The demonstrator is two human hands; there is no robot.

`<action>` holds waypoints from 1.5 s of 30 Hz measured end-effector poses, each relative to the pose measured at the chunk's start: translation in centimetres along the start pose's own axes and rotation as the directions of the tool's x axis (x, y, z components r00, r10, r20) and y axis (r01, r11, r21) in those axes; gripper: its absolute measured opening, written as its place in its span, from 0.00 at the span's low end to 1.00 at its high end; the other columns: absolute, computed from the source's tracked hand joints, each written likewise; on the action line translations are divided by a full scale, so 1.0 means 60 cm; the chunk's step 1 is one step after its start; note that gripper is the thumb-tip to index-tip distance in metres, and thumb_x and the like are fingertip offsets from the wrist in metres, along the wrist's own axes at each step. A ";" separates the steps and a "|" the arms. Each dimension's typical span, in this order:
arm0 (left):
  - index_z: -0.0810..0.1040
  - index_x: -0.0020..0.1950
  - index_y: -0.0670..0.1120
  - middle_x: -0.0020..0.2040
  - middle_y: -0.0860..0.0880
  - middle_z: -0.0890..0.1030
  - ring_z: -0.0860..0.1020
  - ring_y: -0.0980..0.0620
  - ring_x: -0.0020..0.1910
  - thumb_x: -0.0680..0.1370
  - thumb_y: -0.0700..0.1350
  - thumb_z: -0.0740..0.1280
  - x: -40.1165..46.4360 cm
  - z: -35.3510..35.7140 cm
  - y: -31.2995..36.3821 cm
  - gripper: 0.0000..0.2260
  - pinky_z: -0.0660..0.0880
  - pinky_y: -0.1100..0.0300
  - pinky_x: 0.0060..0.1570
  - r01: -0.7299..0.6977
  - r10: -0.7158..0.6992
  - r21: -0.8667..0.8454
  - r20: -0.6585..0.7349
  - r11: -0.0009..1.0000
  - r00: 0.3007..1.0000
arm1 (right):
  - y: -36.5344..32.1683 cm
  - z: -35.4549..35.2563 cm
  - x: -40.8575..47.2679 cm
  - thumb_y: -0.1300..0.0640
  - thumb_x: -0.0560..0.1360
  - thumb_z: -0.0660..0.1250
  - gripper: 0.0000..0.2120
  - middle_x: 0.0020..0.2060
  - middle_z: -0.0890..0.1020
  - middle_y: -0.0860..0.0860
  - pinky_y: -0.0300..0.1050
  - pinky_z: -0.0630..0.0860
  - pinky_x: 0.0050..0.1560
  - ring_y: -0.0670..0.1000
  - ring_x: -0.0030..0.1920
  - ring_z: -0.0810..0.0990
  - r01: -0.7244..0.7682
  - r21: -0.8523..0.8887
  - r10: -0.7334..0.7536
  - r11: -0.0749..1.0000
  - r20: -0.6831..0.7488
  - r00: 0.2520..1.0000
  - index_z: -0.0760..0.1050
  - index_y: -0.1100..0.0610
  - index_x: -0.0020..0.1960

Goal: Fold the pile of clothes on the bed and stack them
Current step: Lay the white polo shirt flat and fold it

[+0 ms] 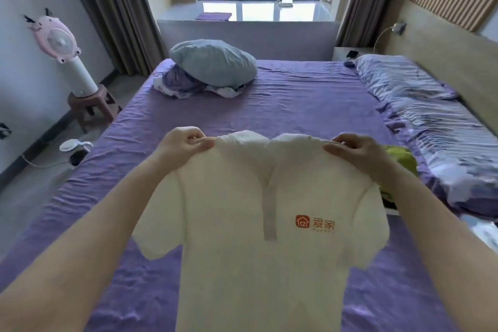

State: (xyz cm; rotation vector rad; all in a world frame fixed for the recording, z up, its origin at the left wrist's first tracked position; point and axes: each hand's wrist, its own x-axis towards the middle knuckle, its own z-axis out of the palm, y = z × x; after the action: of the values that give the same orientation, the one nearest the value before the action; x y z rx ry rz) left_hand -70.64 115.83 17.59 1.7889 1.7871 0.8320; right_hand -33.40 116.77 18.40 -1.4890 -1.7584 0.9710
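A white polo shirt (242, 237) with a grey placket and an orange logo hangs spread out in front of me above the purple bed (296, 105). My left hand (183, 143) pinches its left shoulder and my right hand (353, 149) pinches its right shoulder, both held up at the same height. A yellow-green garment (401, 159) lies on the bed behind my right forearm, partly hidden by it.
A grey-blue pillow (215, 62) sits on crumpled purple and white bedding at the far left of the bed. A striped quilt (431, 121) runs along the right side by the headboard. A pink fan (58, 40) stands on a stool to the left.
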 end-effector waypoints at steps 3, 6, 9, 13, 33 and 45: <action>0.82 0.43 0.43 0.34 0.53 0.76 0.71 0.56 0.35 0.74 0.46 0.73 0.025 0.093 -0.096 0.06 0.66 0.67 0.33 0.123 -0.120 -0.035 0.088 0.992 0.989 | 0.094 0.073 0.041 0.54 0.74 0.70 0.05 0.36 0.80 0.49 0.32 0.68 0.37 0.45 0.37 0.75 -0.108 -0.037 0.109 0.993 0.022 0.994 0.81 0.55 0.43; 0.82 0.43 0.45 0.37 0.53 0.78 0.73 0.57 0.37 0.74 0.45 0.72 0.054 0.183 -0.184 0.03 0.66 0.70 0.33 0.252 -0.242 -0.032 0.188 0.967 0.952 | 0.192 0.148 0.081 0.55 0.75 0.69 0.06 0.40 0.82 0.53 0.39 0.68 0.42 0.48 0.42 0.76 -0.217 -0.128 0.228 0.968 0.083 0.970 0.80 0.58 0.46; 0.82 0.44 0.45 0.42 0.50 0.83 0.75 0.58 0.39 0.75 0.45 0.71 0.090 0.257 -0.257 0.04 0.68 0.67 0.36 0.334 -0.322 0.007 0.279 0.943 0.905 | 0.277 0.220 0.109 0.54 0.76 0.68 0.05 0.41 0.82 0.50 0.39 0.65 0.41 0.49 0.43 0.77 -0.321 -0.217 0.346 0.922 0.091 0.934 0.79 0.55 0.46; 0.84 0.46 0.46 0.44 0.53 0.85 0.80 0.57 0.45 0.74 0.50 0.72 0.150 0.329 -0.325 0.08 0.74 0.59 0.47 0.448 -0.402 -0.032 0.386 0.894 0.830 | 0.360 0.287 0.150 0.56 0.78 0.64 0.04 0.40 0.81 0.48 0.39 0.63 0.40 0.51 0.44 0.77 -0.400 -0.229 0.396 0.887 -0.065 0.916 0.77 0.53 0.46; 0.72 0.66 0.53 0.63 0.52 0.74 0.65 0.49 0.68 0.77 0.50 0.61 0.305 0.557 -0.409 0.17 0.55 0.50 0.70 0.182 -0.348 0.515 0.245 0.837 0.905 | 0.553 0.375 0.316 0.47 0.78 0.59 0.11 0.49 0.81 0.48 0.48 0.63 0.53 0.54 0.55 0.77 -0.531 -0.479 0.580 0.699 -0.056 0.813 0.74 0.51 0.55; 0.72 0.38 0.46 0.37 0.48 0.79 0.77 0.46 0.35 0.70 0.48 0.62 0.448 0.601 -0.348 0.06 0.71 0.59 0.40 0.605 -0.769 0.483 0.304 0.633 0.562 | 0.535 0.415 0.485 0.40 0.75 0.59 0.16 0.38 0.76 0.47 0.45 0.67 0.40 0.53 0.44 0.75 -0.652 -0.323 0.706 0.686 0.083 0.703 0.72 0.52 0.41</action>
State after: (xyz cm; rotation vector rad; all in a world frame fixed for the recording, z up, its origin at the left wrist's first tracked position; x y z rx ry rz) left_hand -60.88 146.47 -20.16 1.0815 2.0787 -0.2571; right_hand -42.22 144.95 -21.94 -2.4082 -1.5036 1.3139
